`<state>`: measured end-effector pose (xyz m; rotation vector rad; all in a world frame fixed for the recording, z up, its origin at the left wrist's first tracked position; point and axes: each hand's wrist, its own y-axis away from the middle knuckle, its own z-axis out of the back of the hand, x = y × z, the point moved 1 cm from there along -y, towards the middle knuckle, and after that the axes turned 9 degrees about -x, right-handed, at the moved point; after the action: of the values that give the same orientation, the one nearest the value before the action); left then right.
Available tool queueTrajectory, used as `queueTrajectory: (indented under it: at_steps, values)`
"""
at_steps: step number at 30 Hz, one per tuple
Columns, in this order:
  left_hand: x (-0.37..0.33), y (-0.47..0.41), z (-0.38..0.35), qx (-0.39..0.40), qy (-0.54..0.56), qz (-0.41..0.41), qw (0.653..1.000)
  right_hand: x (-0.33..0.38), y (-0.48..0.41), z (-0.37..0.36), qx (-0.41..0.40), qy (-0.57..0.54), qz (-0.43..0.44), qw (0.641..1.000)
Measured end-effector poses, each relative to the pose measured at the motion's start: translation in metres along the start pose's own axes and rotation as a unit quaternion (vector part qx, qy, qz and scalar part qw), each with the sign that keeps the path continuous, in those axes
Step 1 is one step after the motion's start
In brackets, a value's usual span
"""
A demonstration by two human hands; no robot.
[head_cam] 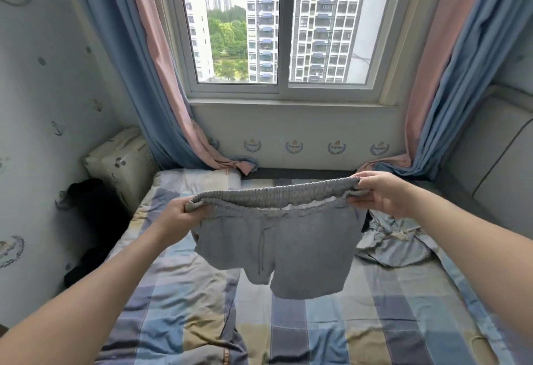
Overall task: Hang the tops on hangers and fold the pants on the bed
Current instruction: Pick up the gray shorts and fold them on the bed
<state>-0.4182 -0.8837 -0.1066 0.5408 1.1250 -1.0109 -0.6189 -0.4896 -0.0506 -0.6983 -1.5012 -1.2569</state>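
Above bed [317, 321], hands stretch shorts [277, 238].

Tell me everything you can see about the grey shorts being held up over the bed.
The grey shorts look like soft knit jersey, with a gathered elastic waistband, a grey drawstring hanging down the front and a pale lining showing inside the top. They hang spread out, unfolded, legs down, above the checked bed. The left hand grips one end of the waistband, the right hand the other, held higher.
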Motion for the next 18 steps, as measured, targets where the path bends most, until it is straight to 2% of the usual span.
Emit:
queueTrajectory:
  at_steps: [2, 3, 4, 5, 7, 9, 11, 12, 14, 18]
  values:
    - [-0.008, -0.001, 0.001, -0.05, 0.105, 0.081, 0.99, 0.005, 0.001, 0.003, 0.05, -0.036, 0.025, 0.998]
    - [-0.012, -0.001, 0.001, -0.056, 0.152, 0.117, 0.98, 0.005, 0.001, 0.003, 0.063, -0.01, 0.053, 0.997]
    - [-0.016, -0.001, -0.001, -0.057, 0.197, 0.149, 0.967, 0.006, 0.001, 0.002, 0.053, 0.064, 0.104, 0.991]
    - [-0.02, -0.001, -0.002, -0.062, 0.231, 0.177, 0.955, 0.009, 0.0, 0.001, 0.016, 0.18, 0.173, 0.968]
    - [-0.026, -0.003, -0.006, -0.076, 0.257, 0.227, 0.936, 0.011, -0.001, -0.002, -0.05, 0.36, 0.279, 0.889]
    - [-0.028, -0.003, -0.01, -0.088, 0.24, 0.275, 0.927, 0.009, -0.001, -0.003, -0.076, 0.408, 0.311, 0.855]
    - [-0.025, -0.003, -0.013, -0.094, 0.221, 0.306, 0.921, 0.007, -0.002, -0.004, -0.099, 0.419, 0.314, 0.846]
    - [-0.024, -0.002, -0.015, -0.096, 0.217, 0.317, 0.918, 0.005, -0.003, -0.006, -0.103, 0.414, 0.305, 0.852]
    - [-0.024, 0.002, -0.022, -0.094, 0.217, 0.338, 0.911, 0.001, -0.004, -0.015, -0.109, 0.363, 0.258, 0.888]
    - [-0.038, 0.01, -0.041, -0.075, 0.254, 0.338, 0.903, -0.002, 0.007, -0.044, -0.146, 0.166, 0.12, 0.968]
